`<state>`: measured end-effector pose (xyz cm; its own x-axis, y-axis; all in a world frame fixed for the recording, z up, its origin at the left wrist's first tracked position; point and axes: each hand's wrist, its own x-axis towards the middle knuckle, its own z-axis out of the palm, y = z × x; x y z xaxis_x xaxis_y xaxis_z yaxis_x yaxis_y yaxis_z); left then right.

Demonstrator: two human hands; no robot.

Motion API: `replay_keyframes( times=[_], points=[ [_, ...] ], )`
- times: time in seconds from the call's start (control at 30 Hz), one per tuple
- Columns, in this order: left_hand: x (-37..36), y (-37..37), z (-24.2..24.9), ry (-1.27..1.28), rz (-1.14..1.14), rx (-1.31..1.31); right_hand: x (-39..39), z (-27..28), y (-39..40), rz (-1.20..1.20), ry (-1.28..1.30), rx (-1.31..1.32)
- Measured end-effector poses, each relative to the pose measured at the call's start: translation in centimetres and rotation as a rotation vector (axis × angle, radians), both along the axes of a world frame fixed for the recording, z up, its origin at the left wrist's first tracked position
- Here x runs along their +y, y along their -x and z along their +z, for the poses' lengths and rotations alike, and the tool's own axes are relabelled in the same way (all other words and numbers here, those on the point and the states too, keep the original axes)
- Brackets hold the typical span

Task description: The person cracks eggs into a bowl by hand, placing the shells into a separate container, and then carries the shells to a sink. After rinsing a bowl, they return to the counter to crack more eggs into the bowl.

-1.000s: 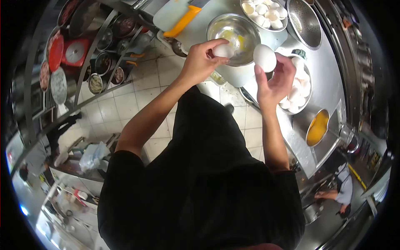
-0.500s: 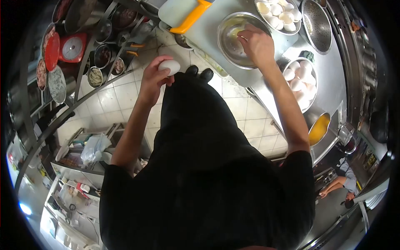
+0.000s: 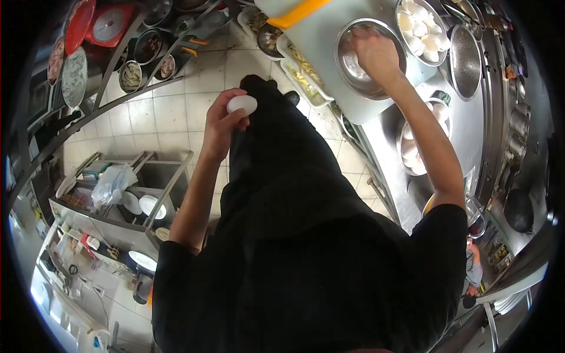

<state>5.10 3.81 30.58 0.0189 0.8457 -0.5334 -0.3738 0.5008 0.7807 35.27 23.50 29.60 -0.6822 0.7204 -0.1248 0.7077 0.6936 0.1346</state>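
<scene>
My left hand (image 3: 226,120) holds a white egg (image 3: 242,105) between thumb and fingers, over the floor near my body. Over and partly inside a metal bowl (image 3: 343,70) is my right hand (image 3: 374,54); its fingertips are hard to make out, and I cannot tell if anything is in them. The bowl stands on a pale cutting board (image 3: 315,35). Beyond it a metal bowl holds eggshells (image 3: 421,28). Whole eggs (image 3: 408,148) lie in another bowl, partly hidden behind my right forearm.
A colander (image 3: 465,62) stands at the right of the steel counter. Trays of cut food (image 3: 306,82) sit beside the board. An orange handle (image 3: 297,13) lies on the board. At left are a red scale (image 3: 109,25) and a rack. A person (image 3: 473,270) is at far right.
The view has turned and shifted, so the bowls appear further right. My right hand remains at the metal bowl, and my left hand still holds the egg.
</scene>
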Motion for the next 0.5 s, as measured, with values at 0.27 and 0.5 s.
replay_keyframes(
  times=[0.27, 0.5],
  points=[
    [4.1, -0.7, 0.8, -0.049, -0.105, -0.034, 0.0, 1.3, -2.1, -0.238, 0.111, 0.253],
    [13.3, -0.9, 2.8, -0.165, -0.275, -0.130, 4.0, 10.2, -7.3, -0.670, -0.199, 0.627]
  ],
)
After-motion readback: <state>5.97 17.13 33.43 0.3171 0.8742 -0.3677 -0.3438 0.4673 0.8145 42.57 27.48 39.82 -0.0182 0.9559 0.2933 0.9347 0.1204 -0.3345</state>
